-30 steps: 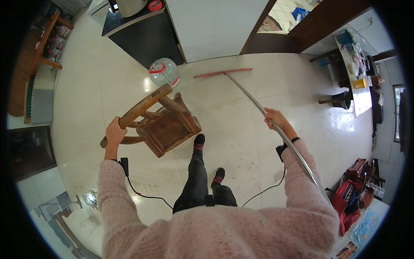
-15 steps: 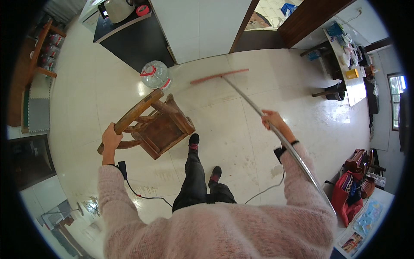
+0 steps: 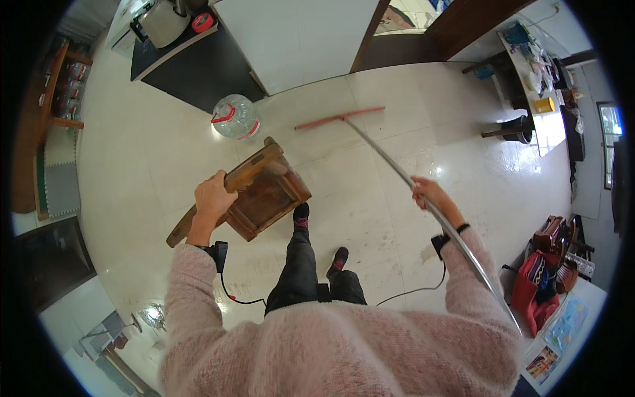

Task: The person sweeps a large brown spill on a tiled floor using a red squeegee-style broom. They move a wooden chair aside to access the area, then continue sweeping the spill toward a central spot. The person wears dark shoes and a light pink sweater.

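Observation:
My left hand (image 3: 215, 196) is closed around the top rail of a brown wooden chair (image 3: 270, 193). The chair's back rail slants toward me and covers part of the seat; its legs are mostly hidden. In my right hand (image 3: 433, 197) is the long metal pole of a floor squeegee (image 3: 383, 154), held partway along. The squeegee's wide, thin reddish head (image 3: 319, 122) rests on the tiles ahead of me, beyond the chair. Its pole runs back past my right forearm.
A large clear water bottle (image 3: 236, 118) with a red handle stands beside a dark cabinet (image 3: 198, 76). At far right is a cluttered table (image 3: 546, 129) with a black bin (image 3: 516, 129) by it. A red bag (image 3: 532, 291) sits at right. Brownish marks streak the pale tiles.
My left hand has moved right and slightly forward with the chair's top rail, and the chair back now covers more of the chair. The squeegee head has barely shifted.

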The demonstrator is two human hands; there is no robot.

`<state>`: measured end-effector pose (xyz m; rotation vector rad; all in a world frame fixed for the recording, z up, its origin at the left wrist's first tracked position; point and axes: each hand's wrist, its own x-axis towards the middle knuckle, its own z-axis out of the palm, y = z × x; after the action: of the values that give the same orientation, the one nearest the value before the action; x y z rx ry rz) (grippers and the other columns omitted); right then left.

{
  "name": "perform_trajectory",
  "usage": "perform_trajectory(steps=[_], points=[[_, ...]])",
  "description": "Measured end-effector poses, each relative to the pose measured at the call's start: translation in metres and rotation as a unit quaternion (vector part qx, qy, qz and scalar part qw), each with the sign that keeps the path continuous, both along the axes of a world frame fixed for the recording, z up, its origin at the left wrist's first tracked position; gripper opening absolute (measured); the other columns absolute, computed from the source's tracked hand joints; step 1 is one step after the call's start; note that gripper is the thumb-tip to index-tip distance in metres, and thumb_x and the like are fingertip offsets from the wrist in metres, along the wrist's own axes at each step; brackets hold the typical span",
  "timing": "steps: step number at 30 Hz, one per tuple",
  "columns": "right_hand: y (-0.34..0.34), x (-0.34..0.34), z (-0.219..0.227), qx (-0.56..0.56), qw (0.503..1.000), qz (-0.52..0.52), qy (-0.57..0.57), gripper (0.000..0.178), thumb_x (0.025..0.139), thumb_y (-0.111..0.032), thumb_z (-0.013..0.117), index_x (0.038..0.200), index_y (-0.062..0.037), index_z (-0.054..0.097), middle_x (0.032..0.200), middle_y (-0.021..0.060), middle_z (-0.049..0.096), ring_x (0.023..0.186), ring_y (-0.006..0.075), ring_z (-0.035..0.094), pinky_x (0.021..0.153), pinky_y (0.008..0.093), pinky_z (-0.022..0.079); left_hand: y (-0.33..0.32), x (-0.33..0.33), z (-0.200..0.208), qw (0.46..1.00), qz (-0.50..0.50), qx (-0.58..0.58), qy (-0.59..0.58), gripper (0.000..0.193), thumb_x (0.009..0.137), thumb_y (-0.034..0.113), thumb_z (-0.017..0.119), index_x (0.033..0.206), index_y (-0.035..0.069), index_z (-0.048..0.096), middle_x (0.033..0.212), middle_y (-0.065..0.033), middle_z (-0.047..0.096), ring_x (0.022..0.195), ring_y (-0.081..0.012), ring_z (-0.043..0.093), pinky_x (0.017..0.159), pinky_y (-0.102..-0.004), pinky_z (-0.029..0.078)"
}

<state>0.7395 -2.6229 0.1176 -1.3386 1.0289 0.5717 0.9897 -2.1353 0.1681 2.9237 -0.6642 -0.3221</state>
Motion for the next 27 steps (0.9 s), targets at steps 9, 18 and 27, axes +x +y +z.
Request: perform_trajectory(steps=[9, 18, 27], points=[[0.021, -0.209, 0.053, 0.057, 0.986, -0.152, 0.036, 0.054, 0.08, -0.004, 0.054, 0.131, -0.0037, 0.037, 0.062, 0.0067, 0.053, 0.04, 0.0102, 0.045, 0.035, 0.0232, 0.036, -0.108, -0.016, 0.035, 0.998, -0.045, -0.015, -0.041, 0.033, 0.062, 0.022, 0.064, 0.089, 0.005, 0.057, 0.079, -0.0203, 0.062, 0.077, -0.0368, 0.06, 0.068, -0.0442, 0.047], [0.006, -0.29, 0.089, 0.064, 0.941, -0.332, 0.026, 0.052, 0.08, -0.003, 0.051, 0.13, -0.0018, 0.036, 0.062, 0.0088, 0.054, 0.039, 0.0116, 0.046, 0.033, 0.0236, 0.035, -0.23, 0.04, 0.036, 0.98, -0.191, -0.054, -0.005, 0.04, 0.06, 0.02, 0.065, 0.096, 0.003, 0.057, 0.077, -0.0228, 0.061, 0.075, -0.0395, 0.059, 0.069, -0.0451, 0.047], [-0.007, -0.243, 0.102, 0.082, 0.883, -0.461, 0.019, 0.047, 0.083, -0.006, 0.05, 0.128, -0.0051, 0.035, 0.062, 0.0073, 0.053, 0.039, 0.0091, 0.045, 0.031, 0.0207, 0.033, -0.317, 0.132, -0.002, 0.968, -0.249, -0.038, 0.0, 0.048, 0.059, 0.019, 0.065, 0.104, 0.005, 0.055, 0.087, -0.0235, 0.061, 0.084, -0.0394, 0.058, 0.074, -0.046, 0.047]])
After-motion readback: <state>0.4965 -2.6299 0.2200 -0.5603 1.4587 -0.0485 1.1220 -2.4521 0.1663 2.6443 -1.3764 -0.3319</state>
